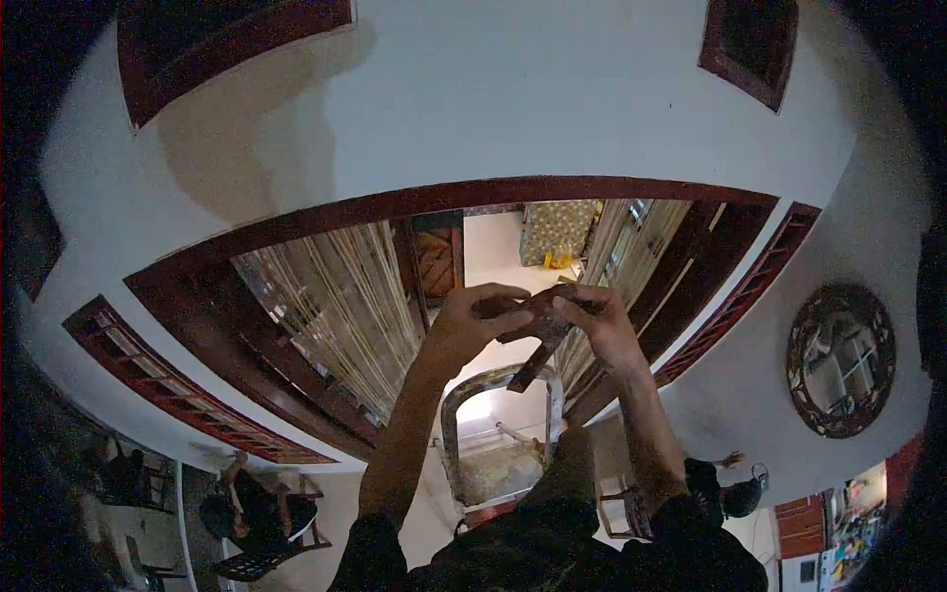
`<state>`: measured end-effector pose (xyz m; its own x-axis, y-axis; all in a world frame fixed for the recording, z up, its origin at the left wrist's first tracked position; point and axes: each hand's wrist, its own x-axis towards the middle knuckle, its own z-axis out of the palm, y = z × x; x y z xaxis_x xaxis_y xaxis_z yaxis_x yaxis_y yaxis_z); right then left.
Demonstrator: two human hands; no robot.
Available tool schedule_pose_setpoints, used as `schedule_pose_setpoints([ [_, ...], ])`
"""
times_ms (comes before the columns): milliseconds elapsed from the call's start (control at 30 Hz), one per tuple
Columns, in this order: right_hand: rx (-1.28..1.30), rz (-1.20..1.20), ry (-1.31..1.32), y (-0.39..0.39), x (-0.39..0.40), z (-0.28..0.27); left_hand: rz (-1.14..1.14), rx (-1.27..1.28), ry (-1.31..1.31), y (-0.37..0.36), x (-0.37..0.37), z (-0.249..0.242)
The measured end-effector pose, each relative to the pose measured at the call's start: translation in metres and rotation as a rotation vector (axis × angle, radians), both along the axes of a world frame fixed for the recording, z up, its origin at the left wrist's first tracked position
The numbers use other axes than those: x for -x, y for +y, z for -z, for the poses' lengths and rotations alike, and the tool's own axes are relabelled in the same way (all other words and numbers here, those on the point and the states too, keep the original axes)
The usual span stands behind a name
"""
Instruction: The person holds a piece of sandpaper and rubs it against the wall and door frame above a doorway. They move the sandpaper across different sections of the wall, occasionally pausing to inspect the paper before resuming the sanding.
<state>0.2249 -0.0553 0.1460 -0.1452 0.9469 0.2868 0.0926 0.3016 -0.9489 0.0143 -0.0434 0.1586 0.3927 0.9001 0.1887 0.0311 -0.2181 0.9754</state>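
Note:
Both my hands are raised in front of me at the centre of the view. My left hand (480, 321) is closed on the left end of a dark brown piece (538, 321). My right hand (595, 321) pinches the same piece near its upper right end. A dark strip of it hangs down between my hands, slanting to the lower left. What the piece is made of cannot be told. Below my hands stands a metal-framed ladder or stool (451, 414) with a worn top.
Bead-string curtains (330, 306) hang on both sides of a dark-framed doorway (464, 192). A round ornate mirror (841, 360) is on the right wall. One person (261, 513) sits at the lower left, another (725, 485) at the lower right. A patterned box (557, 227) stands beyond the doorway.

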Motion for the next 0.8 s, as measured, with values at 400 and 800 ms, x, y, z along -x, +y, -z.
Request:
schedule_pose_setpoints([
  [400,0.180,-0.140,0.183,-0.016,0.002,-0.006,-0.100,-0.133,-0.081,-0.008,-0.005,-0.001],
  [800,0.282,-0.189,0.228,-0.015,0.013,0.009,-0.165,0.004,-0.204,-0.013,-0.006,0.018],
])
